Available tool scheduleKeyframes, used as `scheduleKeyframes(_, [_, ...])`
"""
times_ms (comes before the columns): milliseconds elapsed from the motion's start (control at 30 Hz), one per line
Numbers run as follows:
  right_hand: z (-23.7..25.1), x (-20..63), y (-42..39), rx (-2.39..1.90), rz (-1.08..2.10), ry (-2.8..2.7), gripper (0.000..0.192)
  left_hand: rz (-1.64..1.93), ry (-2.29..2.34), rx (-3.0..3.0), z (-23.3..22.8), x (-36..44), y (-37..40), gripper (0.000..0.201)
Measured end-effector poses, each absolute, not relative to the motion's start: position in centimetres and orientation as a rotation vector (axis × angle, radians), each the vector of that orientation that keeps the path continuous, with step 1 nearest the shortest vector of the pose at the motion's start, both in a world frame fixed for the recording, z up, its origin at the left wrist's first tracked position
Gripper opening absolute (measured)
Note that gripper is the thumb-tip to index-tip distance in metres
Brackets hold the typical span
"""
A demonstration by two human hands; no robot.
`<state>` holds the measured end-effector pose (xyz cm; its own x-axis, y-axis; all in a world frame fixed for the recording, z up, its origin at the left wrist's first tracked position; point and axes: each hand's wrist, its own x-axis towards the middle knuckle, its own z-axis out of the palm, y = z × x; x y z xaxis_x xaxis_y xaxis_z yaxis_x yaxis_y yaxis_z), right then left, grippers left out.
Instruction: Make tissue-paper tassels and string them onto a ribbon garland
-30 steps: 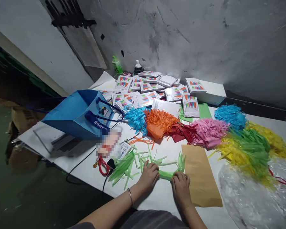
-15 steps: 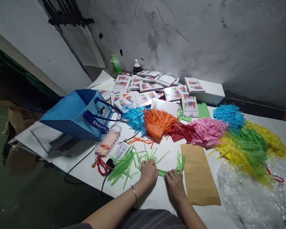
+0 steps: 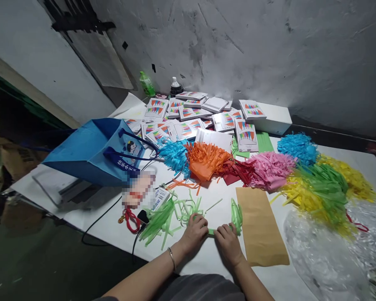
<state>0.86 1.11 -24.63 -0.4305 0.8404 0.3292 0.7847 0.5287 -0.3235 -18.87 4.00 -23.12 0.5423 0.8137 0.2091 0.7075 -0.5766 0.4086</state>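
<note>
A green tissue-paper tassel (image 3: 236, 216) lies across the white tabletop, its fringe spreading out at both ends. My left hand (image 3: 193, 233) has its fingers curled over the band near the left fringe. Close beside it, my right hand (image 3: 228, 243) grips the same band toward the right fringe. Only a short piece of the twisted band shows between the two hands; the parts under my fingers are hidden. Left of my left hand lies another bunch of green paper strips (image 3: 159, 222). A brown paper sheet (image 3: 263, 228) is just right of my right hand.
Orange (image 3: 208, 161), red, pink and blue tassels form a row behind my hands. Yellow and green ones and clear plastic bags (image 3: 324, 255) are at right. Packets (image 3: 191, 127) pile near the wall. A blue bag (image 3: 81, 150) and a black cable (image 3: 95, 221) are at left.
My hands have come slightly closer together, shortening the visible band. The right fringe has bunched into a rounder loop. The camera view has shifted a little.
</note>
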Motion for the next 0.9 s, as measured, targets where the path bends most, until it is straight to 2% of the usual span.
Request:
scheduleKeyframes(100, [-24.8,2.2,0.2,-1.317,0.178,-2.277,0.023,0.511,1.222,2.488,-22.9,-19.8,3.5,0.004])
scheduleKeyframes(233, [-24.3,3.1,-0.4,-1.407,0.223,-2.155,0.02,0.522,1.269,2.41,-22.3,-20.2,2.6,0.012])
scheduleKeyframes(433, [-23.1,1.8,0.3,-1.684,0.261,-2.014,0.017,0.52,1.661,2.133,-20.9,-17.9,2.6,0.013])
scheduleKeyframes(600, [-23.6,1.1,0.4,-1.63,0.198,-2.067,0.014,0.373,1.812,2.096,-20.5,-16.7,3.3,0.009])
scheduleKeyframes(733, [-24.3,1.0,0.5,-1.45,0.213,-2.222,0.011,0.405,1.675,2.2,-20.4,-17.1,3.1,0.01])
scheduleKeyframes(900, [-24.1,0.7,0.7,-1.474,0.215,-2.223,0.009,0.516,1.442,2.383,-21.4,-18.0,2.4,0.006])
